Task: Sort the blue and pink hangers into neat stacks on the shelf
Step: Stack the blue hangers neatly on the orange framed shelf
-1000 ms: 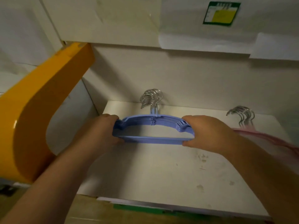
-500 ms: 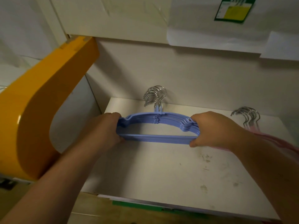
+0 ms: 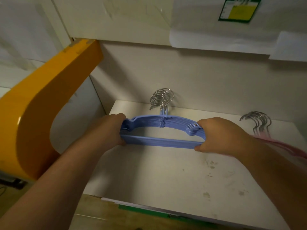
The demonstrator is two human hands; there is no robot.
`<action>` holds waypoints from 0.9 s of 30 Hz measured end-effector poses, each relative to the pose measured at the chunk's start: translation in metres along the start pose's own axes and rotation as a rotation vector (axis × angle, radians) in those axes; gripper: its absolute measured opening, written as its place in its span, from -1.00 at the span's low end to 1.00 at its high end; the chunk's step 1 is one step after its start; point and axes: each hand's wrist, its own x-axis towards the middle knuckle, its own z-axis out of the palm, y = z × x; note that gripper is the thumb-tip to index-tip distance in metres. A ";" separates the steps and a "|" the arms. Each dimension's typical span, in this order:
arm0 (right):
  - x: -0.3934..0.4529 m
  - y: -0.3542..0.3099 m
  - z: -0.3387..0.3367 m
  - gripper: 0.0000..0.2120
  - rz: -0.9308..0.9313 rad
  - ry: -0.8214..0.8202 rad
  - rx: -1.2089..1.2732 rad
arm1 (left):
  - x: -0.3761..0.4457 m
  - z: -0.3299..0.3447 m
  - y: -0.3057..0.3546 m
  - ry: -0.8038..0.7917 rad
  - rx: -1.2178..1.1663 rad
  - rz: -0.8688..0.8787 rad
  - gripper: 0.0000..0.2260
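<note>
On shelf (image 3: 166,180): one blue hanger stack (image 3: 159,141), both hands gripping ends.

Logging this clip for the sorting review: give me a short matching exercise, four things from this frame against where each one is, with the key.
Things:
1. blue hangers
2. pink hangers
3. yellow curved panel
4. green and yellow label

Places:
A. top right, on the wall above the shelf
B. right end of the shelf, partly behind the right forearm
C. left of the shelf
D. held at both ends, by the left hand and the right hand

Pairs: 1-D, 2-B, 3-C, 4-A
</note>
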 end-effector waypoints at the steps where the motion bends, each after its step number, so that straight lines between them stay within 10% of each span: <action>1: 0.001 0.001 0.000 -0.62 -0.004 -0.008 -0.004 | 0.000 0.001 -0.001 -0.008 -0.031 -0.003 -0.54; 7: 0.007 0.012 -0.014 -0.26 -0.004 -0.170 0.375 | -0.014 -0.028 0.011 -0.217 -0.146 -0.119 -0.09; 12: 0.017 0.025 -0.021 -0.86 -0.065 -0.225 0.149 | -0.003 -0.041 0.023 -0.164 -0.014 -0.364 -0.53; 17: 0.034 0.013 -0.012 -0.75 -0.052 -0.202 -0.073 | 0.012 -0.021 0.018 -0.196 -0.073 -0.522 -0.86; 27: 0.039 0.001 -0.009 -0.71 0.046 -0.209 -0.161 | 0.025 -0.016 0.012 -0.196 -0.214 -0.639 -0.77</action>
